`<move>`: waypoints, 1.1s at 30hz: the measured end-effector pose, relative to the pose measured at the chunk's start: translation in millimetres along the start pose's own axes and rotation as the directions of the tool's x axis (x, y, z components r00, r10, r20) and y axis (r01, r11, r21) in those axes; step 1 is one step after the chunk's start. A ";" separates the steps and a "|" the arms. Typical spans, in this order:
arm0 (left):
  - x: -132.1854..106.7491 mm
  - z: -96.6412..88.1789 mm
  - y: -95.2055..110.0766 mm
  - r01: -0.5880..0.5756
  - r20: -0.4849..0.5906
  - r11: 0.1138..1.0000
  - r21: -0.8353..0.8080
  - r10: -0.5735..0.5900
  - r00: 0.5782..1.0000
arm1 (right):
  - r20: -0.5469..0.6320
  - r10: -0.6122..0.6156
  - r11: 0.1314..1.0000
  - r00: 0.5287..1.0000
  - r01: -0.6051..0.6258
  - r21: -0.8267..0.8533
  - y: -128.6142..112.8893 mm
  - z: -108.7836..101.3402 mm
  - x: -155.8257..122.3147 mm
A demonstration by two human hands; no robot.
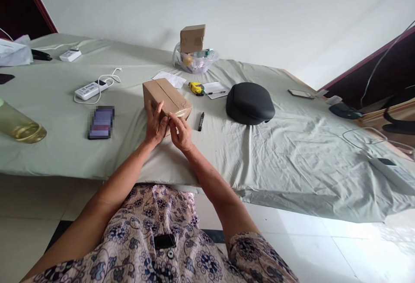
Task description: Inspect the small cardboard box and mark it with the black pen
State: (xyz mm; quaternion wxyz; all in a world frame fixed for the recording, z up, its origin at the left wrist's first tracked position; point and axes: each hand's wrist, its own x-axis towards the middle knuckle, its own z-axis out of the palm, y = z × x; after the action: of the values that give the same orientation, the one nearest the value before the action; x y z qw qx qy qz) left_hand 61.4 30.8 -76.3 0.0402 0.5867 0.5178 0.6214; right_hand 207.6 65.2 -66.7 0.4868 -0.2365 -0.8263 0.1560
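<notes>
On the pale green cloth-covered worktop point(298, 157), a dark rectangular phone point(101, 122) is placed at left. Right of it, against a brown oblong cardboard box point(166, 93), the left hand point(154, 126) is laid with fingers parted; the right hand point(181, 134) is curled at the box's near edge; whether anything is gripped cannot be told. Farther right, a slim black marker point(201, 122) and a rounded black case point(250, 103) are seen.

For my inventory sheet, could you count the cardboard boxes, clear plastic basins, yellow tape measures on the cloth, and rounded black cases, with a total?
Cardboard boxes: 2 (near box, far box)
Clear plastic basin: 1
Yellow tape measure: 1
Rounded black case: 1
Total: 5
</notes>
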 end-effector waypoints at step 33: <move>2.8 -6.5 8.8 0.012 0.001 0.999 -0.038 -0.011 1.000 | -0.161 0.425 0.902 0.891 -0.403 0.153 47.9 -35.2 12.7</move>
State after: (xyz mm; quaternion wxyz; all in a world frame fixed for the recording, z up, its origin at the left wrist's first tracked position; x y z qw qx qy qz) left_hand 60.5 24.7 -66.8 0.0553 0.5832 0.5091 0.6306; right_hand 244.7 113.3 -64.0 0.5319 -0.3928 -0.6959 0.2803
